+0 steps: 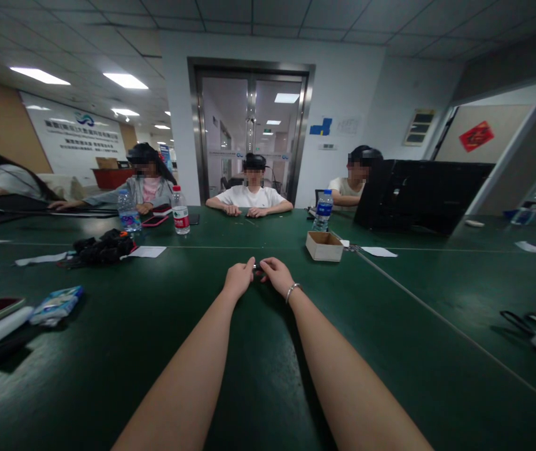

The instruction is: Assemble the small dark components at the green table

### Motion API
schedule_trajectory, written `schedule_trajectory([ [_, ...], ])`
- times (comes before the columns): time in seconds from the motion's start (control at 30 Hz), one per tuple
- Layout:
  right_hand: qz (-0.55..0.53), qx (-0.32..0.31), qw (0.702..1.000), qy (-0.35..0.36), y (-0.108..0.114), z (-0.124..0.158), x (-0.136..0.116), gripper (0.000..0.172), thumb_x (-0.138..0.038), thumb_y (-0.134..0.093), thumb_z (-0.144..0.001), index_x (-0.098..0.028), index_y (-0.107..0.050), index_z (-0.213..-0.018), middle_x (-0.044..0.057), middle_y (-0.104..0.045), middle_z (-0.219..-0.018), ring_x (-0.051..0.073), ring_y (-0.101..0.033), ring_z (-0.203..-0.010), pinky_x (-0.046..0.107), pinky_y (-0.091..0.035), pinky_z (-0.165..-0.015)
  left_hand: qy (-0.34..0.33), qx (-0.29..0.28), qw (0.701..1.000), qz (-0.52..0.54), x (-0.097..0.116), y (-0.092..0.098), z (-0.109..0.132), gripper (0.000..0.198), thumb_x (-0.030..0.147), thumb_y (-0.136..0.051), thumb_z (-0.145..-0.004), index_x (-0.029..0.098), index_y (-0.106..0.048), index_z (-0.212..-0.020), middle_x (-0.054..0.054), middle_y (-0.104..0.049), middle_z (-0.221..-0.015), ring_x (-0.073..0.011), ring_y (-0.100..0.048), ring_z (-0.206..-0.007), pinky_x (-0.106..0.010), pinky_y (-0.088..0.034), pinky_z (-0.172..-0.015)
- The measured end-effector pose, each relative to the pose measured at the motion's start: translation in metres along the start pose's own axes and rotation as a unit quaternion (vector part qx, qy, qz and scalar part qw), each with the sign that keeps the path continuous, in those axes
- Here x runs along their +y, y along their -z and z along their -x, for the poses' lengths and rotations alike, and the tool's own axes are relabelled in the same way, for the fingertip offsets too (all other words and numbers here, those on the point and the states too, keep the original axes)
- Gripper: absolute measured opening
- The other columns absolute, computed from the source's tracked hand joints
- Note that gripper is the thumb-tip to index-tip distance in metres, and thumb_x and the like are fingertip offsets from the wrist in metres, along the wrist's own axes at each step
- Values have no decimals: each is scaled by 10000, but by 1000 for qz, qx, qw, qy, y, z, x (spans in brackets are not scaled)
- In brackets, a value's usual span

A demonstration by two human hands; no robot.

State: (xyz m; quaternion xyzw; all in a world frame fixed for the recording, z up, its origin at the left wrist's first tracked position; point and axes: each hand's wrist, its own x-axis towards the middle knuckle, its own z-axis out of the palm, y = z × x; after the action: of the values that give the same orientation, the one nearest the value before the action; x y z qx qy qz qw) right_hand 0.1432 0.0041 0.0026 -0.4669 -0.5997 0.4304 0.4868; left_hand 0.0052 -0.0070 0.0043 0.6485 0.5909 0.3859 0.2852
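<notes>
Both hands are stretched out over the dark green tabletop (155, 351) and brought together at the fingertips: the left hand (238, 279) and the right hand (277, 274), the latter with a bracelet (292, 290) at the wrist. A small dark object (257, 267) is pinched between them; the fingers of each hand are closed on it from either side, though what it is cannot be made out at this size. It is held just above or on the tabletop, which of the two cannot be told.

Fine two-handed work on the small piece is judged to be the step in hand, a fitting or a pulling apart. A steady grip and small finger movements would be called for, since the piece is easily dropped.

An open cardboard box (325, 245) stands near the right hand, a little beyond it; its contents are hidden by its wall. Two water bottles (180, 211) (128, 211) are set upright further left, a third bottle (323, 210) beyond the box; liquid is seen in them. A black bundle (103, 246) lies well to the left, with paper slips (148, 252) beside it. Other people are seated along the far edge, their hands resting on the tabletop, well apart from the wearer's own.
</notes>
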Motion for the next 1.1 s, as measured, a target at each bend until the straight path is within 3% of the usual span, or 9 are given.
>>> schedule_trajectory([
  [0.07, -1, 2, 1000, 4, 0, -1, 2, 65, -208, -527, -815, -148, -527, -842, 2, -628, -678, 66, -547, -446, 182, -446, -466, 5, 12, 1000, -1, 1, 1, 0, 565, 578, -262, -822, 167, -560, -574, -48, -600, -597, -155, -543, -553, -271, -389, -591],
  [0.17, 1, 11, 1000, 6, 0, -3, 5, 62, -207, -532, -811, -152, -522, -839, -5, -621, -673, 62, -542, -434, 177, -438, -457, -9, 42, 999, 11, 2, 0, 0, 456, 560, -364, -800, 173, -591, -721, -41, -628, -691, -146, -559, -594, -251, -392, -599],
  [0.33, -8, 6, 1000, 10, -1, -5, 9, 60, -201, -540, -803, -153, -525, -835, 3, -623, -698, 78, -577, -490, 175, -440, -456, 16, 8, 1000, -13, 6, 1, 3, 553, 569, -262, -826, 171, -552, -573, -59, -596, -600, -158, -545, -561, -263, -381, -575],
  [0.47, 2, 12, 1000, 4, 0, -4, 7, 77, -215, -533, -813, -151, -525, -854, -3, -623, -678, 63, -543, -430, 179, -436, -453, 8, 15, 1000, 20, 6, 2, 3, 451, 545, -338, -812, 180, -577, -701, -37, -616, -670, -152, -564, -601, -246, -380, -562],
  [0.6, 16, 3, 1000, 3, 1, -1, 2, 62, -197, -526, -818, -146, -532, -853, 1, -626, -691, 57, -541, -432, 173, -435, -457, 34, -4, 999, -2, 4, 0, 1, 522, 528, -268, -835, 169, -570, -605, -50, -603, -611, -157, -547, -560, -262, -376, -569],
  [0.77, 4, 15, 1000, -2, 0, 0, 0, 34, -178, -516, -821, -148, -523, -835, -3, -623, -679, 60, -542, -428, 178, -446, -460, 21, 4, 999, 38, 1, -1, -1, 423, 514, -357, -811, 174, -593, -723, -42, -623, -687, -155, -564, -598, -246, -386, -557],
  [0.9, 10, 7, 1000, 4, 0, -1, 2, 42, -186, -523, -821, -149, -535, -837, -3, -630, -678, 55, -539, -423, 171, -446, -454, 27, -8, 999, 16, 1, -1, 0, 542, 559, -272, -822, 166, -568, -594, -53, -595, -597, -158, -543, -551, -264, -389, -578],
  [1.03, 8, 21, 1000, 3, 0, -1, 1, 27, -172, -526, -816, -148, -525, -827, -10, -622, -673, 53, -536, -405, 171, -438, -443, 1, 1, 999, 40, -1, -2, -1, 458, 574, -376, -785, 175, -595, -736, -41, -629, -694, -146, -551, -587, -243, -391, -565],
  [1.1, 9, 25, 1000, 5, -1, -1, 1, 15, -162, -526, -811, -148, -524, -816, -16, -616, -665, 49, -527, -393, 169, -429, -435, -2, -3, 1000, 20, -3, -3, -2, 456, 559, -374, -792, 172, -592, -689, -40, -624, -664, -146, -549, -580, -244, -392, -573],
])
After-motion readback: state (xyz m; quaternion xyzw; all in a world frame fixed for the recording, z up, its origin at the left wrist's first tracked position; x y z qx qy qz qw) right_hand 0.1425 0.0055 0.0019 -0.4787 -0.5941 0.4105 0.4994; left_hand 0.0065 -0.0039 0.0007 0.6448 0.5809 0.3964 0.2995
